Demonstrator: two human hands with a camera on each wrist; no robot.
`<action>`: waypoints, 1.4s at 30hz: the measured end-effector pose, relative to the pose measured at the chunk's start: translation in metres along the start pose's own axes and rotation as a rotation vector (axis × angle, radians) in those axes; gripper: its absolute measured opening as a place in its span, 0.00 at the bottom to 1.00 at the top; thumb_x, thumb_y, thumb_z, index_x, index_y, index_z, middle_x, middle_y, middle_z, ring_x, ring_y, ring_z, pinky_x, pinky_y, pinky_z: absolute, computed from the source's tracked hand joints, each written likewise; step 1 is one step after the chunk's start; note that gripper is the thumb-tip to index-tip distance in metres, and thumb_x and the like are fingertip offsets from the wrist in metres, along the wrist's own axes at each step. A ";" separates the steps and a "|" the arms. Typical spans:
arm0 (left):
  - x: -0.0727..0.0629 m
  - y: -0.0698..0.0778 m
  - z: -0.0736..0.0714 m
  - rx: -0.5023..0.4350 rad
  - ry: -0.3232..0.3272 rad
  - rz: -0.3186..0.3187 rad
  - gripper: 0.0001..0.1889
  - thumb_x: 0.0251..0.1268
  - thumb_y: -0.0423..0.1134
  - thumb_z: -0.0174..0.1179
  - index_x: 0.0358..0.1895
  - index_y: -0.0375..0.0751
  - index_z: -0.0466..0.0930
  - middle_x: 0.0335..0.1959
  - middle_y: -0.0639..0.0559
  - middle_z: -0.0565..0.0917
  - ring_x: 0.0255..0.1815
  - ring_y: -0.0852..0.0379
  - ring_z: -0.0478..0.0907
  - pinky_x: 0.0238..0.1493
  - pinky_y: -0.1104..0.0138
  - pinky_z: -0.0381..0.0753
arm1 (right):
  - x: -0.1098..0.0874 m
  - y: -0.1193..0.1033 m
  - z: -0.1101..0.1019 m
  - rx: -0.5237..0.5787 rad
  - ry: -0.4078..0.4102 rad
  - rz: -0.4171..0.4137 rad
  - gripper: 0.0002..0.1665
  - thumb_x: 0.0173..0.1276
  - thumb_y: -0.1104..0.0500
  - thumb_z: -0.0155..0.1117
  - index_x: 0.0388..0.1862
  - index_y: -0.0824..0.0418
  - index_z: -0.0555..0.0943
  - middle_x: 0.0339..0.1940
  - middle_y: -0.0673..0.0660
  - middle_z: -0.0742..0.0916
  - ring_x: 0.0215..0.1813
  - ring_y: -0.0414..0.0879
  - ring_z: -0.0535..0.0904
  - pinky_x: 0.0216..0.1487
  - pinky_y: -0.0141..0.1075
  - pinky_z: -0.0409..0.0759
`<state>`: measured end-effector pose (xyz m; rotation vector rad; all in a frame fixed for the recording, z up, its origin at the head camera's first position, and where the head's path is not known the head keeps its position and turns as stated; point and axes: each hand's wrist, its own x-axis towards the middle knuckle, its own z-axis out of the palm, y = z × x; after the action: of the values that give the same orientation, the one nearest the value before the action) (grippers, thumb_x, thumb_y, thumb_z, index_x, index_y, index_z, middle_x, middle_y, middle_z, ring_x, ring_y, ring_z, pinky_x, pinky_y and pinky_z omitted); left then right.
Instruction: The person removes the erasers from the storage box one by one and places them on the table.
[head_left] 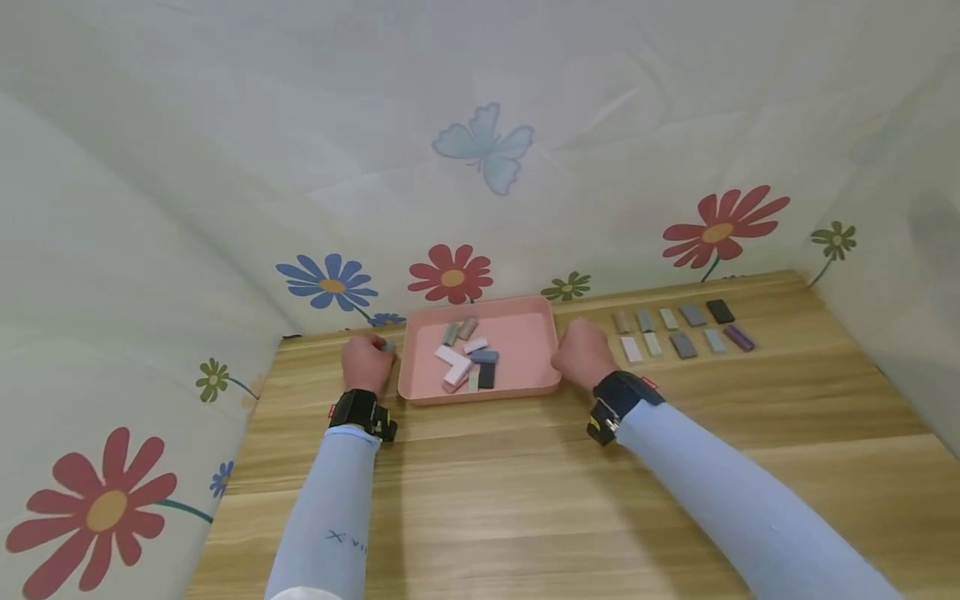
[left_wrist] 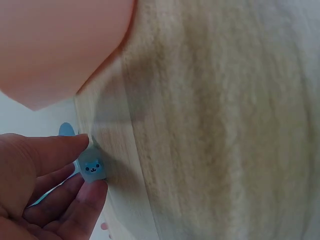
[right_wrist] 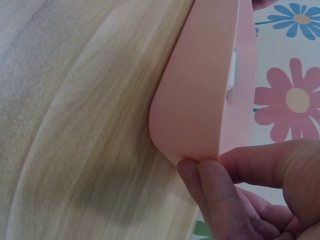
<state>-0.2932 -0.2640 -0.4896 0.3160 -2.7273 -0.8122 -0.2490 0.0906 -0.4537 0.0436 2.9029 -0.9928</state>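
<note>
My left hand (head_left: 367,363) is to the left of the pink tray (head_left: 525,337), close to the table's back edge. Between its thumb and fingers it pinches a small light-blue block with a cat face (left_wrist: 93,170), held at the wooden surface. My right hand (head_left: 583,354) is at the tray's right side. In the right wrist view its thumb and fingers pinch the tray rim near a corner. Several small blocks lie in a loose pile in the tray, among them white blocks (head_left: 454,365), a black block (head_left: 487,377) and a blue block (head_left: 484,357).
Right of the tray, two rows of small blocks lie on the wooden table (head_left: 480,500), including a black one (head_left: 721,312) and a purple one (head_left: 739,337). A pale cloth wall (head_left: 600,167) with printed flowers rises directly behind the table.
</note>
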 end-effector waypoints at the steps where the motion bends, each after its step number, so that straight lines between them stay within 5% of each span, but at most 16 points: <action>1: 0.000 0.001 0.000 0.004 -0.004 -0.002 0.10 0.49 0.37 0.66 0.34 0.34 0.85 0.30 0.43 0.85 0.33 0.45 0.79 0.36 0.56 0.77 | 0.000 -0.001 0.000 0.002 -0.001 0.003 0.17 0.47 0.69 0.59 0.06 0.58 0.67 0.07 0.49 0.69 0.12 0.42 0.66 0.15 0.31 0.62; 12: -0.005 0.006 -0.005 0.033 -0.021 0.002 0.10 0.51 0.40 0.67 0.31 0.35 0.85 0.29 0.42 0.85 0.31 0.45 0.79 0.34 0.56 0.77 | -0.001 0.001 0.001 -0.004 0.021 -0.012 0.18 0.46 0.69 0.59 0.05 0.57 0.66 0.07 0.49 0.68 0.12 0.42 0.66 0.15 0.32 0.62; 20: -0.011 0.038 -0.020 0.030 0.017 0.053 0.17 0.58 0.44 0.60 0.45 0.35 0.82 0.41 0.41 0.84 0.42 0.43 0.80 0.44 0.53 0.77 | -0.003 0.001 0.000 0.025 0.013 -0.010 0.19 0.46 0.70 0.58 0.05 0.57 0.64 0.06 0.48 0.67 0.11 0.41 0.64 0.14 0.31 0.61; 27: -0.037 0.091 -0.026 0.030 -0.182 0.147 0.27 0.57 0.49 0.63 0.58 0.40 0.74 0.46 0.42 0.82 0.43 0.48 0.79 0.41 0.57 0.78 | -0.002 0.002 0.001 0.031 0.000 0.020 0.16 0.48 0.69 0.59 0.07 0.58 0.68 0.07 0.50 0.72 0.12 0.43 0.69 0.15 0.31 0.64; 30: -0.054 0.103 -0.020 -0.016 -0.286 0.200 0.27 0.54 0.44 0.67 0.60 0.55 0.73 0.52 0.49 0.79 0.49 0.49 0.77 0.41 0.59 0.80 | -0.001 0.003 0.001 0.027 -0.006 0.023 0.15 0.49 0.69 0.60 0.08 0.59 0.70 0.08 0.51 0.74 0.13 0.43 0.70 0.15 0.31 0.65; 33: -0.065 0.106 -0.007 -0.094 -0.389 0.211 0.26 0.50 0.42 0.70 0.55 0.53 0.75 0.49 0.49 0.80 0.44 0.52 0.78 0.35 0.62 0.81 | -0.001 0.005 0.002 0.025 -0.004 0.019 0.15 0.49 0.69 0.61 0.08 0.59 0.70 0.08 0.51 0.74 0.13 0.43 0.70 0.15 0.31 0.65; 35: -0.068 0.105 0.002 -0.063 -0.416 0.240 0.24 0.49 0.42 0.70 0.53 0.52 0.78 0.42 0.48 0.82 0.37 0.53 0.78 0.31 0.65 0.78 | 0.000 0.005 0.003 0.021 -0.003 0.015 0.15 0.48 0.69 0.61 0.08 0.59 0.70 0.08 0.51 0.73 0.13 0.43 0.70 0.15 0.31 0.65; 37: -0.070 0.104 0.008 0.039 -0.429 0.230 0.26 0.46 0.45 0.71 0.50 0.40 0.78 0.34 0.46 0.83 0.30 0.53 0.76 0.29 0.65 0.76 | 0.000 0.005 0.004 0.020 -0.001 0.011 0.16 0.47 0.69 0.60 0.07 0.58 0.68 0.07 0.50 0.71 0.12 0.43 0.68 0.15 0.31 0.64; 42: -0.074 0.108 0.012 0.259 -0.424 0.219 0.26 0.46 0.49 0.69 0.51 0.43 0.79 0.36 0.51 0.84 0.32 0.54 0.76 0.34 0.65 0.73 | 0.000 0.005 0.002 0.031 0.011 -0.001 0.18 0.47 0.69 0.59 0.05 0.57 0.65 0.06 0.48 0.68 0.11 0.42 0.64 0.13 0.31 0.60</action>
<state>-0.2419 -0.1488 -0.4534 -0.1227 -3.1931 -0.5111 -0.2485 0.0931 -0.4583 0.0494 2.8981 -1.0403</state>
